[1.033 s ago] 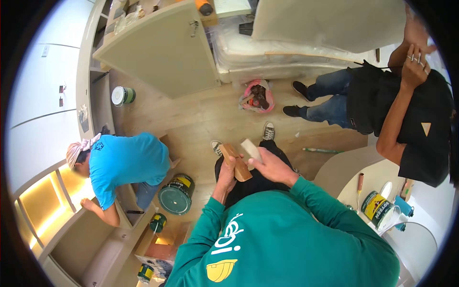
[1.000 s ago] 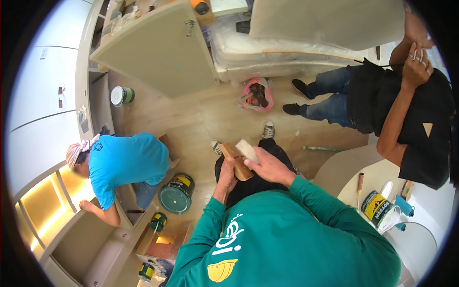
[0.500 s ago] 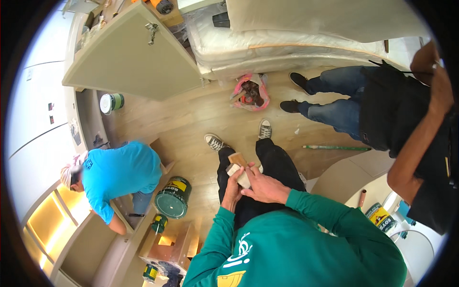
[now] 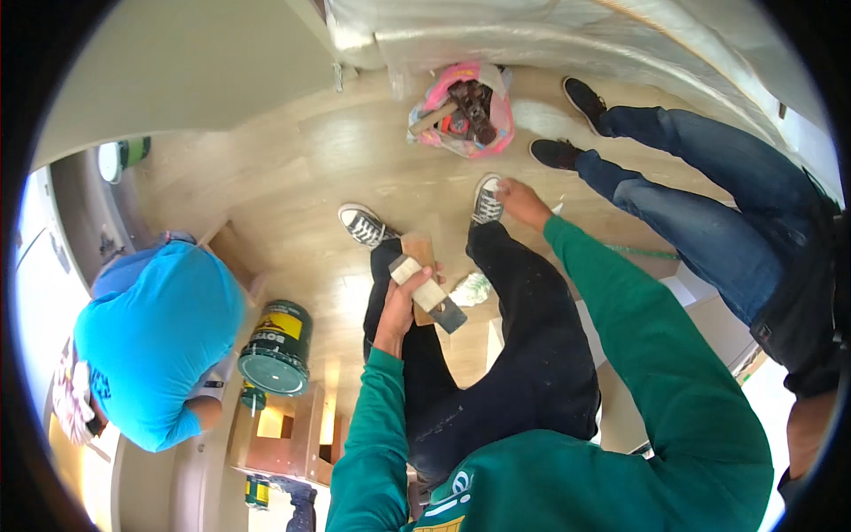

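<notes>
My left hand (image 4: 401,304) is shut on a scraper (image 4: 431,296) with a pale wooden handle and a dark blade, held over my left thigh. A small brown wooden piece (image 4: 417,247) sits just beyond it; I cannot tell whether the hand holds that too. My right hand (image 4: 523,202) is stretched forward, down beside my right shoe (image 4: 486,200), fingers loosely spread with nothing visible in them. My left shoe (image 4: 362,224) stands on the pale wood floor. Both sleeves are green.
A green paint can (image 4: 277,348) stands left of my legs. A pink bag (image 4: 463,113) with a hammer lies ahead. A person in a blue shirt (image 4: 151,341) crouches left; a person in jeans (image 4: 700,199) stands right. A white rag (image 4: 471,288) lies between my legs.
My right hand has let go of the scraper and reached forward toward my right shoe. The left hand keeps the tool. The view has tilted further down.
</notes>
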Tool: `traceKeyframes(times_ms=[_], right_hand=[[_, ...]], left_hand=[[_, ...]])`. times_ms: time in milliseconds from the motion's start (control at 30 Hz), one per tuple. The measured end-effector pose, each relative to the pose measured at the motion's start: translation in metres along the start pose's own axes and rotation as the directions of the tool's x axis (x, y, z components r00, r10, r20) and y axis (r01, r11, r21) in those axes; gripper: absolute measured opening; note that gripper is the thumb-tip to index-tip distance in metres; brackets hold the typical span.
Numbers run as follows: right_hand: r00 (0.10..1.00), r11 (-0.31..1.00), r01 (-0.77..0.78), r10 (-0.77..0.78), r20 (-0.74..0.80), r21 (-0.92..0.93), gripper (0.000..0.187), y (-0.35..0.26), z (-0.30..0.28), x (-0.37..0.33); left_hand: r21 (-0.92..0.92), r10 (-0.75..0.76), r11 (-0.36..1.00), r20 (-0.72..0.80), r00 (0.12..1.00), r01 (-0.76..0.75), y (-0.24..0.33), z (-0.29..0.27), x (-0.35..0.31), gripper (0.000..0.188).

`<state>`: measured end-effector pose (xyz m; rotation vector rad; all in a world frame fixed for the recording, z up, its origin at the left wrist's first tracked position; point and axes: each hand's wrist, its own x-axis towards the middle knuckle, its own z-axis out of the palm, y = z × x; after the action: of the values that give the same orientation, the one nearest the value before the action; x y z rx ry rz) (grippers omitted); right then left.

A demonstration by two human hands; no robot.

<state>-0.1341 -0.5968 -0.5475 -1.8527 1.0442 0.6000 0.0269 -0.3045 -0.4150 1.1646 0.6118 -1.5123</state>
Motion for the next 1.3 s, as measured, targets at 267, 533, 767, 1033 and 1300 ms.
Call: traceKeyframes(times_ms=[267,533,767,1033,1300], right_hand=[[0.96,0.994,0.004,-0.035,-0.278,-0.112,0.067,0.0,0.018,0.166],[0.933,0.954,0.003,-0.111,-0.344,-0.3,0.08,-0.043,0.013,0.248],[0.92,0.765,0.321,-0.393,-0.01,-0.558,0.064,-0.052,0.05,0.166],[0.963,0.805,0.203,-0.266,-0.033,-0.557,0.066,-0.059,0.055,0.187],[0.949,0.928,0.228,-0.279,-0.146,-0.293,0.055,-0.015,0.039,0.205]], left_hand=[[0.215,-0.11,0.971,-0.003,0.994,0.108,-0.016,-0.012,0.06,0.036],[0.151,-0.172,0.975,0.041,0.984,0.164,0.005,-0.012,0.067,0.036],[0.142,-0.176,0.976,0.064,0.982,0.166,0.012,-0.015,0.063,0.035],[0.173,-0.172,0.973,0.089,0.981,0.155,0.02,-0.014,0.069,0.031],[0.157,-0.148,0.979,0.119,0.982,0.129,0.031,-0.018,0.068,0.034]])
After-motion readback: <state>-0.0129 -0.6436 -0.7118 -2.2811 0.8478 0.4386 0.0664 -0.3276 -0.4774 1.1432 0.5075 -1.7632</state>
